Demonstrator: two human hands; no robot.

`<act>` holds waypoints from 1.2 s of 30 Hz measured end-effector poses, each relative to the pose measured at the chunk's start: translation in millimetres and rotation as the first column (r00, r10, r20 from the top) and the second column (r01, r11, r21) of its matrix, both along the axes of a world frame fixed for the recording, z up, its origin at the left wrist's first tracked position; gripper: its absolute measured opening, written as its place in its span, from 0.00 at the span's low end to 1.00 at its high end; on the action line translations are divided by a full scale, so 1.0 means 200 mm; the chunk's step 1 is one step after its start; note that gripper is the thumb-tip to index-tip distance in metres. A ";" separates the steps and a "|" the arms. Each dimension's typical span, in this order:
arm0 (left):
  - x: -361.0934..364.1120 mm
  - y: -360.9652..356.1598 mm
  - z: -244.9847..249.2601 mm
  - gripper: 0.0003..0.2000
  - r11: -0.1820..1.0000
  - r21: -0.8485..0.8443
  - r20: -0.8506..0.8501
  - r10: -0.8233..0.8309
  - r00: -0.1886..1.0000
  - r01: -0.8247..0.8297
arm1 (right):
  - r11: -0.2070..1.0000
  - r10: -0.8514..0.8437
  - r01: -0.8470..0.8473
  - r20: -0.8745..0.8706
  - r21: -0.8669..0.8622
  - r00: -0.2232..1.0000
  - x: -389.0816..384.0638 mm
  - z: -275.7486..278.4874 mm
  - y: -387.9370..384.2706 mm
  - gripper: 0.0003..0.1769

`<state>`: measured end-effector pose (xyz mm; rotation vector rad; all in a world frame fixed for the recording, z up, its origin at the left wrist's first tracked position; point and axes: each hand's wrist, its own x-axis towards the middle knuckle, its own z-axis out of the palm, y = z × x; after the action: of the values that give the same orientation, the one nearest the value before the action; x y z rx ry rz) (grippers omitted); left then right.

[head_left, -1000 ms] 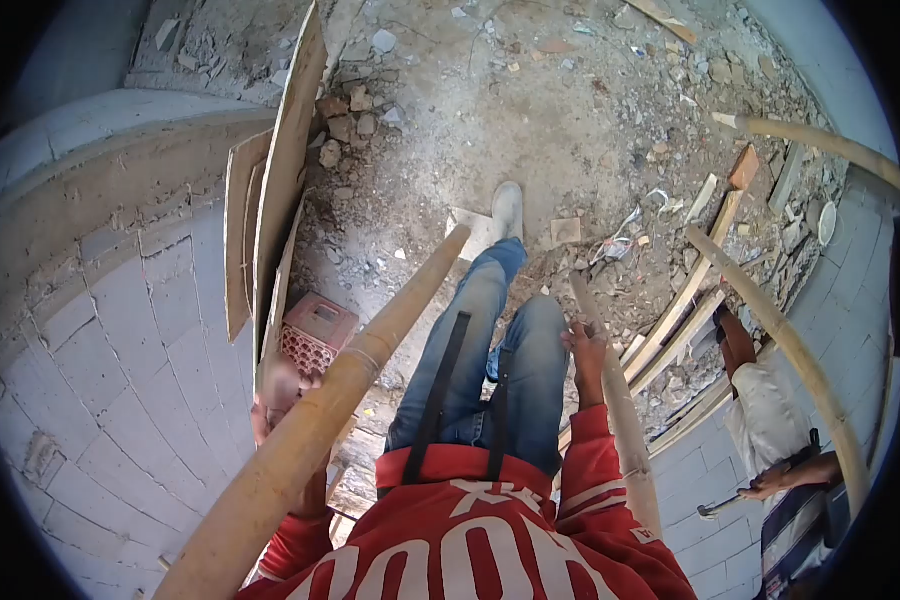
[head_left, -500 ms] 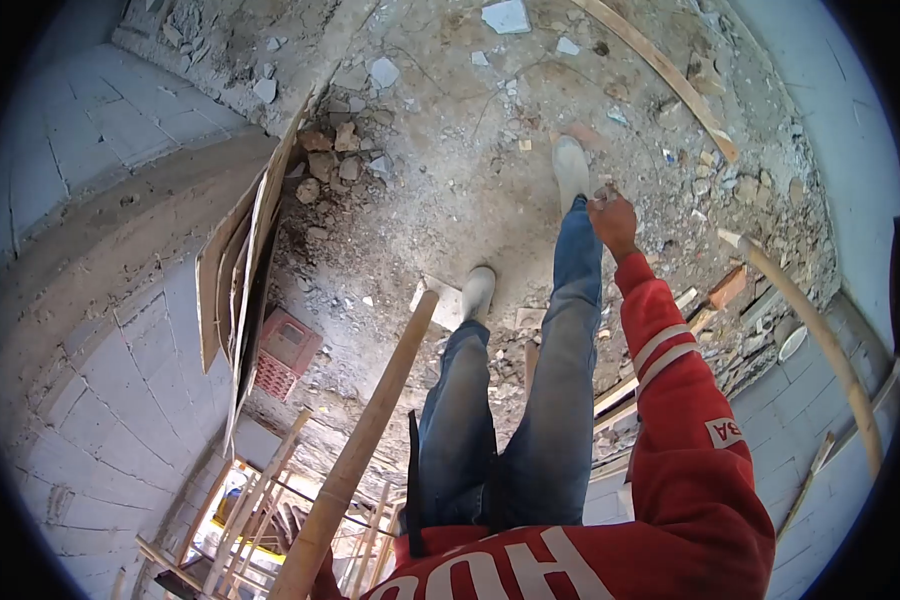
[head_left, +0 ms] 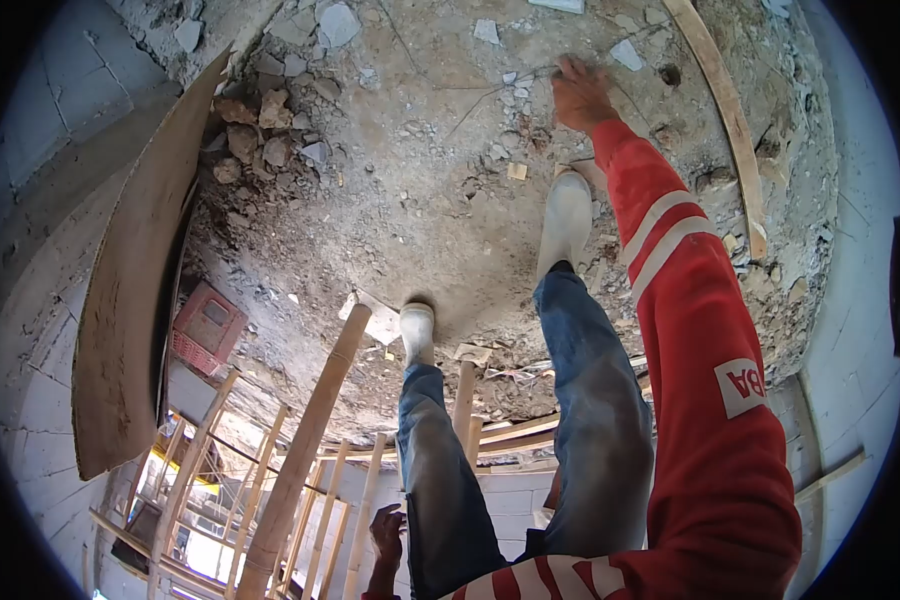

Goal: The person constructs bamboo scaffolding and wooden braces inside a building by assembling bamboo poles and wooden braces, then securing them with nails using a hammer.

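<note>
My right hand [head_left: 578,93] is stretched far forward at the end of a red sleeve with white stripes. Its fingers are apart just above the dusty concrete floor [head_left: 440,190] and it holds nothing. My left hand [head_left: 386,527] hangs low at the bottom of the view, beside a thin wooden pole [head_left: 364,520]. Whether it grips that pole is unclear. A thick bamboo pole [head_left: 305,450] slants up to its left, apart from the hand. My legs in jeans and pale boots [head_left: 565,220] stand mid-stride on the floor.
A big plywood board [head_left: 130,300] leans on the grey block wall at left, with a red crate [head_left: 208,328] below it. Rubble stones [head_left: 260,130] lie at the board's top. A long plank [head_left: 725,100] curves along the right. Pole scaffolding [head_left: 220,490] fills the lower left.
My right hand let go of the pole it held and swung forward and up over the floor. My left hand dropped from the thick bamboo pole. The view tipped forward as I stepped.
</note>
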<state>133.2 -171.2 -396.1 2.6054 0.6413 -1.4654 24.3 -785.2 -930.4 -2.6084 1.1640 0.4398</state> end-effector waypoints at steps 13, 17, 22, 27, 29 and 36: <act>-0.22 -0.28 0.13 0.13 0.960 -0.278 0.290 0.048 0.956 0.036 | 0.869 -0.354 0.163 0.357 0.467 0.865 -0.43 0.94 -0.16 0.13; -0.22 -0.44 0.08 0.12 0.933 -0.265 0.339 -0.146 0.929 0.244 | 0.883 -0.315 0.142 0.340 0.447 0.886 -0.42 1.67 -0.32 0.10; -0.24 -0.61 0.14 0.13 0.824 -0.433 0.241 -0.286 0.928 0.366 | 0.939 -0.284 0.139 0.485 0.314 0.827 -0.35 2.32 -0.34 0.10; -0.21 -0.56 0.08 0.12 0.723 -0.668 0.204 -0.051 0.978 0.177 | 0.948 -0.112 0.265 0.592 -0.178 0.798 -0.37 2.61 -0.32 0.10; -0.16 -0.59 0.19 0.13 0.716 -0.683 0.029 0.220 0.975 -0.142 | 0.877 -0.110 0.373 0.629 -0.302 0.769 -0.37 2.60 -0.29 0.09; -0.02 -0.91 0.55 0.20 0.726 -0.597 0.482 -0.016 0.876 0.342 | 0.996 -0.094 0.072 0.627 0.060 0.774 -0.23 2.77 -0.02 0.07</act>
<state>130.1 -353.5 -286.4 2.2935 -0.1981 -0.8206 -22.7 -788.8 -375.4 -2.3520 1.0000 -0.4187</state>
